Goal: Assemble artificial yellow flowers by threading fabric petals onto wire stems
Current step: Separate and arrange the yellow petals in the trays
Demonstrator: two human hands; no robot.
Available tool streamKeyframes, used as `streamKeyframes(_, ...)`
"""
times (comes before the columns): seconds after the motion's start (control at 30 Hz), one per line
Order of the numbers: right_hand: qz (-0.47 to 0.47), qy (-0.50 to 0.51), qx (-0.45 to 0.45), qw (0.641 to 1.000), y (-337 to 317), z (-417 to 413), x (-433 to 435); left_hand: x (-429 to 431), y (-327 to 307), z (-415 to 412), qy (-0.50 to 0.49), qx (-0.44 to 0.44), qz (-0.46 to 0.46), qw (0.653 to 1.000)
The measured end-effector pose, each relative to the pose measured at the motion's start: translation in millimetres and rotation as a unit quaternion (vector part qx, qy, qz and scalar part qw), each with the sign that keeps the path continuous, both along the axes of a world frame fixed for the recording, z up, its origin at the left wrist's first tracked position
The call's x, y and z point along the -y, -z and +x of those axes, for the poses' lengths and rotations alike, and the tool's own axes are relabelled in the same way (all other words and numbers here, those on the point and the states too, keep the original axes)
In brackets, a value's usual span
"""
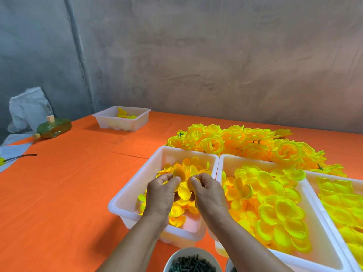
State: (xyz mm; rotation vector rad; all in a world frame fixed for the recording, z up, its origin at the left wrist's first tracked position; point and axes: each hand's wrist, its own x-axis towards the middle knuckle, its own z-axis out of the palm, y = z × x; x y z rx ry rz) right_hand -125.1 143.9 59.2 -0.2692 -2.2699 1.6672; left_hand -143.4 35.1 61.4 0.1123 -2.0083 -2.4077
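Observation:
Both my hands are over a white plastic bin (137,185) of small yellow fabric petals. My left hand (160,195) and my right hand (208,195) together pinch a yellow petal piece (183,190) between thumbs and fingertips. A small hole shows near the petal's middle. No wire stem is visible in either hand. A second white bin (224,165) to the right holds larger yellow petals (275,209). A third bin (322,195) at the far right holds more yellow pieces.
A heap of finished yellow flowers (245,143) lies behind the bins on the orange tablecloth (68,183). A white bowl of dark green plastic pieces (191,264) stands at the near edge. Far left: a small bin (121,118), a green bottle (55,125), a dark stem (19,157).

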Motion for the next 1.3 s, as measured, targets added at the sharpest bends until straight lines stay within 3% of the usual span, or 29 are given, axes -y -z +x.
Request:
streamKeyframes(0.17,-0.024,0.041,-0.021,0.999,1,0,-1,21,-13,-18,0.049,0.058,0.021,0.997)
streamKeyframes(0.27,-0.005,0.043,-0.017,0.999,2,-1,0,43,-16,-38,0.058,0.062,-0.171,0.982)
streamKeyframes(0.33,0.012,0.041,-0.014,0.999,2,-1,0,54,-13,-43,0.123,0.054,-0.394,0.909)
streamKeyframes(0.4,0.026,0.041,-0.015,0.999,2,0,-1,58,-7,-42,0.191,0.036,-0.603,0.774)
streamKeyframes(0.43,0.034,0.040,-0.016,0.999,1,0,-1,59,-5,-42,0.211,0.036,-0.656,0.724)
streamKeyframes(0.5,0.037,0.037,-0.019,0.998,0,0,1,60,-2,-42,0.229,0.045,-0.683,0.692)
streamKeyframes(0.77,0.047,0.016,-0.018,0.999,-2,2,1,62,-4,-45,0.182,0.066,-0.601,0.775)
streamKeyframes(0.9,0.049,0.005,-0.021,0.999,-3,4,2,77,-12,-53,0.129,0.064,-0.423,0.894)
streamKeyframes(0.97,0.043,0.002,-0.024,0.999,-4,5,2,82,-19,-53,0.117,0.057,-0.346,0.929)
streamKeyframes(1.17,0.002,0.014,-0.015,1.000,-5,5,2,73,-26,-55,0.081,0.050,-0.271,0.958)
streamKeyframes(1.27,-0.054,0.031,-0.007,0.998,-5,3,0,55,-27,-59,0.164,0.047,-0.156,0.973)
streamKeyframes(1.3,-0.062,0.033,-0.008,0.997,-4,3,0,50,-25,-61,0.196,0.038,-0.180,0.963)
